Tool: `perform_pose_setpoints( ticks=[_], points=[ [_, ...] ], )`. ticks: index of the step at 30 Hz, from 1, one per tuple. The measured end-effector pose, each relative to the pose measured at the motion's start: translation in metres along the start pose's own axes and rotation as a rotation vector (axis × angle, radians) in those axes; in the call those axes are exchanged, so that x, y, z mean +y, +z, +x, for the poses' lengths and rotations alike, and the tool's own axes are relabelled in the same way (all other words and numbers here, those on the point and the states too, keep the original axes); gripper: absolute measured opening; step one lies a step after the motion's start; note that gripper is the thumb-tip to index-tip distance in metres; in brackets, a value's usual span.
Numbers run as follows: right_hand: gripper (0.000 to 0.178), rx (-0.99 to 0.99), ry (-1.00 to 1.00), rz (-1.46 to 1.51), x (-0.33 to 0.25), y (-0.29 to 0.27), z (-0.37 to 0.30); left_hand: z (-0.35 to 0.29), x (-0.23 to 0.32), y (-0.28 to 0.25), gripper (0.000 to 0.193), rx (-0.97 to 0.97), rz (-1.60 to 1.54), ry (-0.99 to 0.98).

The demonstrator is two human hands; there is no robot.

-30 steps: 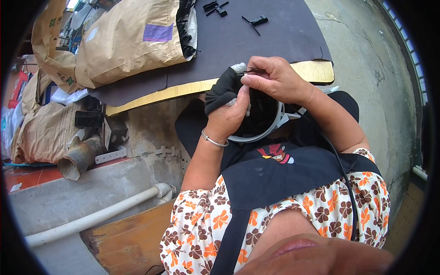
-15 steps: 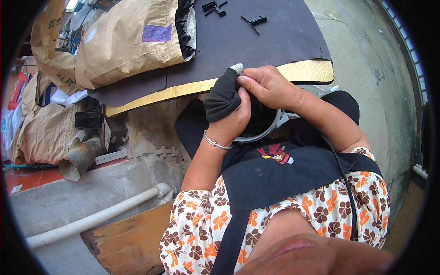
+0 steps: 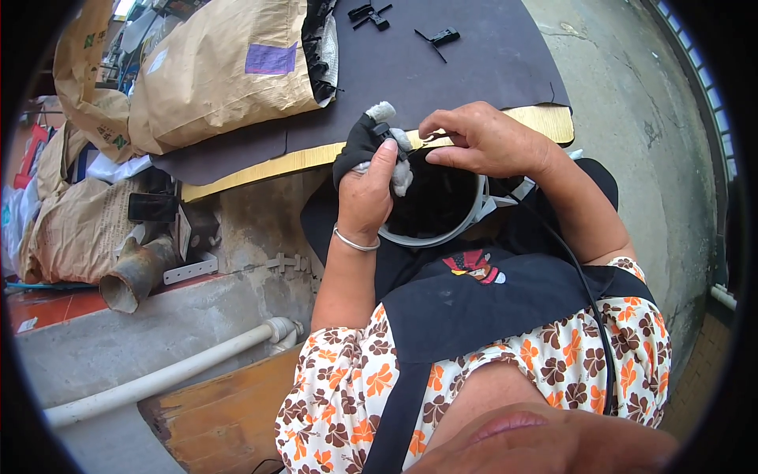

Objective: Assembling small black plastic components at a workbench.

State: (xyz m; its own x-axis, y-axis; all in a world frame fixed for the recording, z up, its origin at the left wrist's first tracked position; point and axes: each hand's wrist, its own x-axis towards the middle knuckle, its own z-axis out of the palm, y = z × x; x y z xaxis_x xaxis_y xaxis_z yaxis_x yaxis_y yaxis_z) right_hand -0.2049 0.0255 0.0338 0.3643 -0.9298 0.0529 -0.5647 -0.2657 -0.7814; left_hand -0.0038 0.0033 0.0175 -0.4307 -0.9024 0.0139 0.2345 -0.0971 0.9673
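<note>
A: Location of the part (image 3: 382, 129)?

B: In the left hand (image 3: 365, 178), at the near edge of the table (image 3: 442, 91), far and slightly left of the bucket (image 3: 430, 241).

A: State of the hands?

B: Left: narrow, with the part pinched between thumb and fingers, under a black glove (image 3: 354, 152). Right hand (image 3: 493, 142): tips parted, near the part but not touching. Any thin scrap between those tips: cannot tell.

A: Expected handling?

B: Probably light and stiff, like hard plastic (judged by look alone). Possibly slick on smooth faces. Likely fragile at any thin arm, to judge by the black pieces (image 3: 442, 36) on the far side of the table.

A: Best place to take hold?

B: Preferably the thick, blocky body. Avoid bending slender ends. Judge with caution: partly hidden behind the thumb and glove.
</note>
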Motion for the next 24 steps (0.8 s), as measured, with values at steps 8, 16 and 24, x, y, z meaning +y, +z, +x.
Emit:
perform_pose_setpoints(
  ticks=[8,16,24],
  points=[
    [0.012,0.106,-0.171,0.018,0.009,0.004,0.002,0.0,0.0,0.0,0.04,-0.032,-0.068,-0.046],
    [0.01,0.234,-0.33,0.114,0.023,0.013,0.001,-0.001,0.0,0.006,0.034,0.01,0.398,0.122],
    [0.018,0.158,-0.065,0.327,0.015,0.023,0.008,-0.003,-0.006,0.005,0.024,-0.144,0.275,0.048]
  ],
)
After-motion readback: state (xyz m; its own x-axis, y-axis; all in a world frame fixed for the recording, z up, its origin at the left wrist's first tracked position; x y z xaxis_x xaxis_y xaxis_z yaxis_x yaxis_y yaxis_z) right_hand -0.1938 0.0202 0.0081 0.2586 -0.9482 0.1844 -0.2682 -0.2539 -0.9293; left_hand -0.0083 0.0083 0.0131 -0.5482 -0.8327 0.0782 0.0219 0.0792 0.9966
